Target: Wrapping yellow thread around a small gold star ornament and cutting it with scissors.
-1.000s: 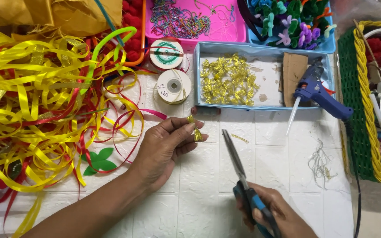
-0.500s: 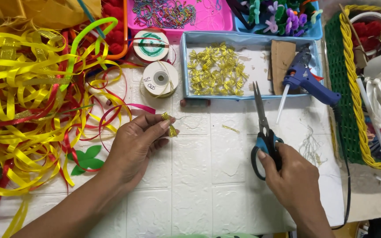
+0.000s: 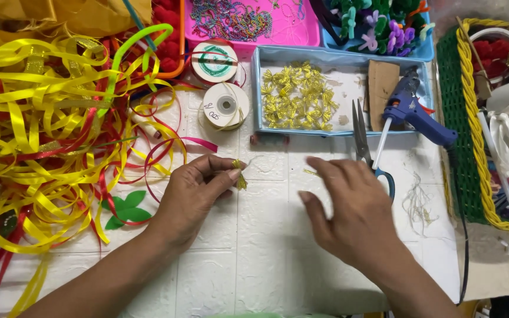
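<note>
Gold tinsel bow (image 3: 241, 178) sat pinched in my left hand (image 3: 192, 197) (thumb against 1 fingertip), while my right hand (image 3: 349, 206), open and empty, hovered just right, scissors (image 3: 365, 144) lying lengthwise beyond it.

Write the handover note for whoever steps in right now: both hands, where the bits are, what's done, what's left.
Left hand: pinching one small gold bow between thumb and fingertips, just above the white table.
Right hand: empty, fingers spread, reaching toward a gold scrap on the table.
Scissors: lying on the table beside the right hand, blades toward the blue tray.
Done: a heap of finished gold bows sits in the blue tray.
Left: the bow in hand is not in the tray yet.
Glue gun rests on the tray's right end; two ribbon spools stand left of it.
</note>
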